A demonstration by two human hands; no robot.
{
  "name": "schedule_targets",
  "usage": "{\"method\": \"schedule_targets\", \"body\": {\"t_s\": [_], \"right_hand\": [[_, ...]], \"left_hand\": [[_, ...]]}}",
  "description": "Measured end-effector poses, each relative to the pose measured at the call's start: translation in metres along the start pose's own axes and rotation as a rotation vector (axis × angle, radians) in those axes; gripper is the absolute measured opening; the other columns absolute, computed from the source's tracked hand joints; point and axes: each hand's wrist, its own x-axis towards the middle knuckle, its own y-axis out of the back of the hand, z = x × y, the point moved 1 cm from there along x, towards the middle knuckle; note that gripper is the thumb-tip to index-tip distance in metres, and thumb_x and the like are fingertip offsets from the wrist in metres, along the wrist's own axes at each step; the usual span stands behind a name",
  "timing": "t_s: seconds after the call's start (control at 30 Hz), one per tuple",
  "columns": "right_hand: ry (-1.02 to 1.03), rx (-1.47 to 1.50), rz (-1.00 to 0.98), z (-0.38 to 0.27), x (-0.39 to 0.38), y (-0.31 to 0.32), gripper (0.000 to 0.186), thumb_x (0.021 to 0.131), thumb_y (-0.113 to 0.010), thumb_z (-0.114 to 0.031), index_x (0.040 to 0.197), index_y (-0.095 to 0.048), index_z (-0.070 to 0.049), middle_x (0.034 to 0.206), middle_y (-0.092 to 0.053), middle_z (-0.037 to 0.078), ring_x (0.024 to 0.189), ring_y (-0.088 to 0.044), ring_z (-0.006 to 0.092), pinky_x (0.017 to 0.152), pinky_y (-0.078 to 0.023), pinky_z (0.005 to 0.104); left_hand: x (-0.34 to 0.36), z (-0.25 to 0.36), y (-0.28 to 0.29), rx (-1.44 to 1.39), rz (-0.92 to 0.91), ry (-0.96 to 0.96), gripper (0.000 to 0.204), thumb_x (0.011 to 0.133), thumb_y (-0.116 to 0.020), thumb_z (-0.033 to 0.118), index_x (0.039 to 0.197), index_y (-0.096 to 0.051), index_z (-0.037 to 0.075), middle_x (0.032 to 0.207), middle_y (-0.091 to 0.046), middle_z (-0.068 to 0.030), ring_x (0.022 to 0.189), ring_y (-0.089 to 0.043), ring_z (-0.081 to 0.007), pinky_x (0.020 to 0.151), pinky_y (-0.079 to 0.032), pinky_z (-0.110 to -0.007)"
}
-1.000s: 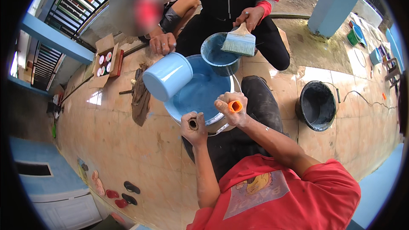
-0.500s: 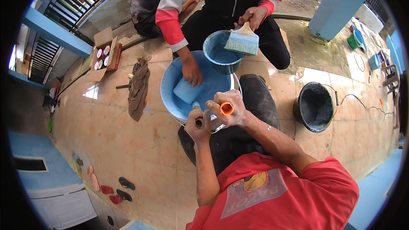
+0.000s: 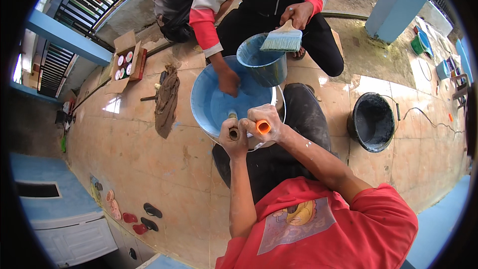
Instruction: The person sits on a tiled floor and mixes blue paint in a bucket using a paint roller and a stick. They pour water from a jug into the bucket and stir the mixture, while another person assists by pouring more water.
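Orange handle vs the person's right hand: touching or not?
Touching. The head view shows the right hand closed around the orange handle, its hollow end poking out of the fist.

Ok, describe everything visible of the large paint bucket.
The large paint bucket is round, upright and plastic-looking, its inner wall blue, with blue liquid inside and a pale handle. It stands beyond the person's left hand. A co-worker's hand reaches in. A smaller bucket hides part of its rim; contact unclear.
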Motion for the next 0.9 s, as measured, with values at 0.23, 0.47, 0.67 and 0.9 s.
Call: {"method": "schedule_targets", "body": {"t_s": [0.23, 0.47, 0.67, 0.9], "right_hand": [[-0.295, -0.121, 0.072, -0.045, 0.030, 0.014, 0.041, 0.093, -0.074, -0.017, 0.062, -0.049, -0.006, 0.049, -0.044, 0.008, 0.040, -0.046, 0.0195, 0.043, -0.037, 0.0335], [-0.193, -0.004, 0.239, -0.031, 0.003, 0.001, 0.037, 0.093, -0.073, -0.014, 0.065, -0.050, -0.006, 0.054, -0.051, 0.009, 0.042, -0.050, 0.0216, 0.043, -0.040, 0.0351], [0.009, 0.021, 0.052, -0.008, 0.003, -0.017, 0.036, 0.089, -0.072, -0.003, 0.064, -0.046, -0.007, 0.055, -0.050, 0.006, 0.043, -0.048, 0.0208, 0.044, -0.037, 0.0337], [-0.056, -0.039, 0.010, -0.036, 0.014, -0.010, 0.038, 0.089, -0.071, -0.004, 0.062, -0.044, -0.007, 0.053, -0.050, 0.008, 0.042, -0.052, 0.0222, 0.043, -0.040, 0.0345]], "left_hand": [[0.003, 0.042, -0.015, 0.182, -0.190, 0.051, 0.024, 0.092, -0.081, 0.014, 0.084, -0.061, 0.004, 0.075, -0.061, -0.0046, 0.066, -0.057, -0.0123, 0.062, -0.046, -0.028], [0.015, 0.038, 0.004, 0.177, -0.079, 0.100, 0.026, 0.094, -0.080, 0.018, 0.089, -0.060, 0.003, 0.080, -0.060, 0.0003, 0.073, -0.056, -0.0101, 0.067, -0.049, -0.028], [0.020, 0.008, 0.002, -0.073, 0.005, -0.070, 0.021, 0.095, -0.077, 0.008, 0.089, -0.058, 0.003, 0.087, -0.062, -0.0033, 0.079, -0.055, -0.0109, 0.071, -0.047, -0.027], [0.016, 0.016, 0.005, -0.117, -0.071, 0.079, 0.022, 0.096, -0.077, 0.010, 0.090, -0.057, 0.003, 0.086, -0.061, -0.0006, 0.077, -0.052, -0.0080, 0.070, -0.047, -0.025]]}}
